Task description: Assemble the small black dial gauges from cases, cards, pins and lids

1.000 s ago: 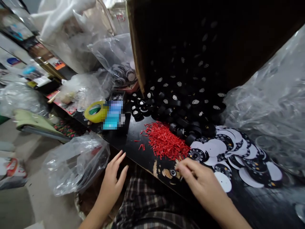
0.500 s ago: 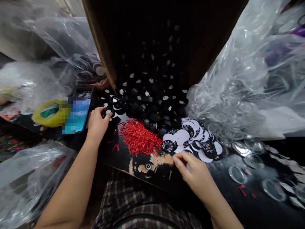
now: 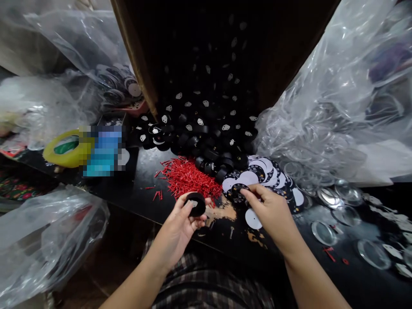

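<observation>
My left hand (image 3: pixel 175 229) grips a round black case (image 3: pixel 199 205) by its rim, tilted, above the near side of the table. To the right, thumb and forefinger of my right hand (image 3: pixel 272 212) pinch the edge of a black printed dial (image 3: pixel 236 195) at the front of a heap of overlapping dials (image 3: pixel 273 178). A white disc (image 3: pixel 253 219) lies flat beside that hand's fingers. Between and beyond the hands is a pile of small red pointed pieces (image 3: pixel 189 178). More black cases (image 3: pixel 210 152), some with white tags, spill from behind it.
A large dark box (image 3: pixel 137 60) stands open at the back. Clear plastic bags (image 3: pixel 315 116) bulge on the right, with clear rings (image 3: pixel 323 233) before them. Yellow tape (image 3: pixel 54 159) and a blurred phone (image 3: pixel 104 152) lie left. A small screw (image 3: pixel 231 232) sits near the front edge.
My left hand has come from the black cases at the left to the front middle, now with one case in it. My right hand has moved up and forward onto the dials.
</observation>
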The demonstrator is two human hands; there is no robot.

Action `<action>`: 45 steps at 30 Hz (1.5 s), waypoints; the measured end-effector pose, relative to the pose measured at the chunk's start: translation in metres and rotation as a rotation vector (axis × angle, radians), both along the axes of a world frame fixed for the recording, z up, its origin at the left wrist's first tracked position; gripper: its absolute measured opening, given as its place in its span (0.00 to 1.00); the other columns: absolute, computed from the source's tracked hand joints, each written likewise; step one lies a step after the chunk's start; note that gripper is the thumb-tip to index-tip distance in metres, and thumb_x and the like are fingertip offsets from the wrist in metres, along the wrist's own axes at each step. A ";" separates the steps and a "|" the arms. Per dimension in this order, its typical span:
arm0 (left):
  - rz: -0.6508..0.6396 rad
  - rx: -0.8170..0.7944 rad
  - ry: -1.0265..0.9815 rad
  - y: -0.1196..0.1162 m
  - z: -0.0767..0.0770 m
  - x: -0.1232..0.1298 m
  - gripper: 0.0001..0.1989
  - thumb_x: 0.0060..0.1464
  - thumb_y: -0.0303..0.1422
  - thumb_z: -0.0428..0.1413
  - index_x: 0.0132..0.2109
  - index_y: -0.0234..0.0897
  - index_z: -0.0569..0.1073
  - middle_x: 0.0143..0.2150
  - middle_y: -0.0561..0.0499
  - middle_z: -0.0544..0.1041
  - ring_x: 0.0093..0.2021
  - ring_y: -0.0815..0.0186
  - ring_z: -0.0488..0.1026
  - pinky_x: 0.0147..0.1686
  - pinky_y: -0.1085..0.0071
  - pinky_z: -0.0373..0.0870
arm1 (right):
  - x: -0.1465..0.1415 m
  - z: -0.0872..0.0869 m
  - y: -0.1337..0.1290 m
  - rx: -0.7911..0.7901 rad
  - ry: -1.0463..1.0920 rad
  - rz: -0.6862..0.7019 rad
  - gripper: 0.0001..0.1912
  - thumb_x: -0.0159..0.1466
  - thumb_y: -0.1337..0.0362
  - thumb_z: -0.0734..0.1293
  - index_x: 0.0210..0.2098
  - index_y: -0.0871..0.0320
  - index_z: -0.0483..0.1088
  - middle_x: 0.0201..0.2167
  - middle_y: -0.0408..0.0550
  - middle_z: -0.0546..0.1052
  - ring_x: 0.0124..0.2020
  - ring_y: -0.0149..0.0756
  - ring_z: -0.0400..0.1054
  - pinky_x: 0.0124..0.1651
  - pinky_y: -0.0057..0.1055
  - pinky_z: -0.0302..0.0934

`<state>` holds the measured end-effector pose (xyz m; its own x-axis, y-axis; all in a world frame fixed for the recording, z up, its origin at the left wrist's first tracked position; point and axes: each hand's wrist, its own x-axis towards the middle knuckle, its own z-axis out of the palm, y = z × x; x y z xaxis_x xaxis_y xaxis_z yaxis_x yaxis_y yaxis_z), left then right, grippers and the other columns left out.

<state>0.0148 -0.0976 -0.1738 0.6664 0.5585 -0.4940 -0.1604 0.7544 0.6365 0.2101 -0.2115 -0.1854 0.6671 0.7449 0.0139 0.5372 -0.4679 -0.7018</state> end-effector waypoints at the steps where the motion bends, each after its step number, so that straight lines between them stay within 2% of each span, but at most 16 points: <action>1: -0.008 -0.010 -0.023 -0.001 -0.001 0.002 0.15 0.57 0.42 0.56 0.47 0.38 0.69 0.46 0.46 0.78 0.32 0.71 0.74 0.34 0.74 0.70 | 0.001 0.001 -0.003 0.042 0.008 -0.015 0.15 0.65 0.52 0.62 0.35 0.55 0.74 0.28 0.46 0.76 0.32 0.39 0.69 0.40 0.37 0.61; 4: 0.003 -0.034 -0.061 -0.006 -0.002 0.008 0.17 0.60 0.45 0.52 0.46 0.36 0.72 0.44 0.45 0.79 0.37 0.68 0.75 0.38 0.71 0.71 | -0.003 0.003 -0.006 0.199 0.004 -0.055 0.14 0.64 0.54 0.63 0.37 0.54 0.76 0.40 0.49 0.77 0.41 0.41 0.70 0.47 0.39 0.61; 6: 0.021 -0.043 -0.085 -0.011 0.000 0.014 0.17 0.59 0.45 0.53 0.45 0.35 0.74 0.44 0.45 0.80 0.44 0.64 0.76 0.46 0.68 0.70 | -0.012 0.003 -0.005 0.244 0.087 -0.063 0.14 0.63 0.53 0.64 0.35 0.55 0.76 0.40 0.50 0.76 0.40 0.40 0.70 0.43 0.36 0.64; 8: 0.026 -0.053 -0.119 -0.014 0.002 0.021 0.17 0.59 0.45 0.53 0.45 0.36 0.74 0.44 0.45 0.80 0.50 0.61 0.74 0.53 0.65 0.67 | -0.024 0.003 -0.003 0.251 0.286 -0.058 0.14 0.62 0.53 0.65 0.38 0.56 0.75 0.37 0.50 0.77 0.38 0.38 0.71 0.40 0.35 0.65; 11: 0.067 -0.085 -0.110 -0.017 0.004 0.030 0.18 0.58 0.45 0.54 0.47 0.37 0.75 0.47 0.45 0.80 0.53 0.60 0.73 0.55 0.64 0.66 | -0.035 0.002 -0.001 0.261 0.534 -0.015 0.16 0.62 0.55 0.64 0.46 0.57 0.71 0.36 0.48 0.77 0.37 0.37 0.72 0.40 0.33 0.67; 14: 0.115 -0.085 -0.030 -0.017 0.004 0.035 0.18 0.58 0.44 0.55 0.50 0.37 0.74 0.50 0.45 0.78 0.52 0.61 0.73 0.54 0.64 0.67 | -0.037 0.005 -0.001 0.270 0.494 -0.013 0.14 0.62 0.55 0.65 0.43 0.57 0.72 0.35 0.48 0.77 0.35 0.35 0.71 0.36 0.31 0.67; 17: 0.071 -0.029 -0.006 -0.023 0.003 0.037 0.18 0.59 0.40 0.55 0.54 0.41 0.72 0.52 0.47 0.77 0.51 0.61 0.73 0.52 0.64 0.68 | -0.040 0.015 0.002 0.286 0.408 -0.010 0.11 0.63 0.56 0.65 0.38 0.57 0.73 0.34 0.47 0.77 0.34 0.35 0.71 0.36 0.30 0.67; 23: -0.027 0.124 -0.035 -0.033 -0.001 0.035 0.17 0.59 0.38 0.56 0.55 0.46 0.73 0.59 0.52 0.72 0.62 0.60 0.64 0.59 0.64 0.62 | -0.052 0.026 0.012 0.264 0.335 -0.039 0.09 0.63 0.57 0.65 0.36 0.56 0.69 0.29 0.45 0.75 0.30 0.35 0.72 0.34 0.32 0.67; 29: -0.095 0.209 -0.012 -0.028 -0.007 0.029 0.20 0.57 0.38 0.57 0.57 0.45 0.71 0.60 0.51 0.71 0.62 0.58 0.64 0.61 0.61 0.62 | -0.047 0.030 0.011 0.175 0.491 -0.021 0.11 0.62 0.55 0.65 0.31 0.56 0.65 0.26 0.42 0.73 0.25 0.33 0.71 0.31 0.31 0.65; 34: -0.153 0.314 0.014 -0.026 -0.008 0.026 0.20 0.55 0.35 0.59 0.55 0.42 0.72 0.57 0.50 0.74 0.59 0.59 0.67 0.61 0.62 0.61 | -0.045 0.024 0.007 0.087 0.404 0.013 0.13 0.62 0.53 0.65 0.30 0.56 0.63 0.24 0.42 0.71 0.26 0.32 0.67 0.29 0.29 0.60; 37: -0.227 0.411 0.091 -0.029 -0.009 0.021 0.17 0.56 0.31 0.57 0.53 0.40 0.72 0.55 0.48 0.75 0.56 0.60 0.70 0.59 0.63 0.62 | -0.051 0.014 -0.002 0.085 0.441 0.014 0.12 0.61 0.54 0.64 0.35 0.55 0.63 0.29 0.44 0.71 0.29 0.33 0.66 0.31 0.30 0.60; 40: -0.336 0.559 0.148 -0.033 -0.009 0.009 0.17 0.56 0.27 0.53 0.53 0.40 0.72 0.55 0.48 0.75 0.56 0.60 0.70 0.59 0.64 0.62 | -0.062 0.006 -0.016 0.084 0.520 0.081 0.12 0.63 0.55 0.63 0.42 0.55 0.63 0.36 0.47 0.73 0.35 0.36 0.69 0.35 0.31 0.63; 45: -0.397 0.650 0.244 -0.033 -0.007 -0.007 0.17 0.56 0.27 0.52 0.52 0.41 0.72 0.51 0.49 0.77 0.51 0.60 0.73 0.54 0.65 0.66 | -0.072 0.007 -0.027 0.091 0.444 0.156 0.09 0.65 0.60 0.62 0.42 0.55 0.67 0.34 0.46 0.74 0.34 0.34 0.69 0.37 0.31 0.64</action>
<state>0.0075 -0.1307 -0.1808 0.7906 0.5287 -0.3089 0.2430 0.1920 0.9508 0.1378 -0.2388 -0.1784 0.5035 0.8455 -0.1777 0.2348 -0.3318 -0.9136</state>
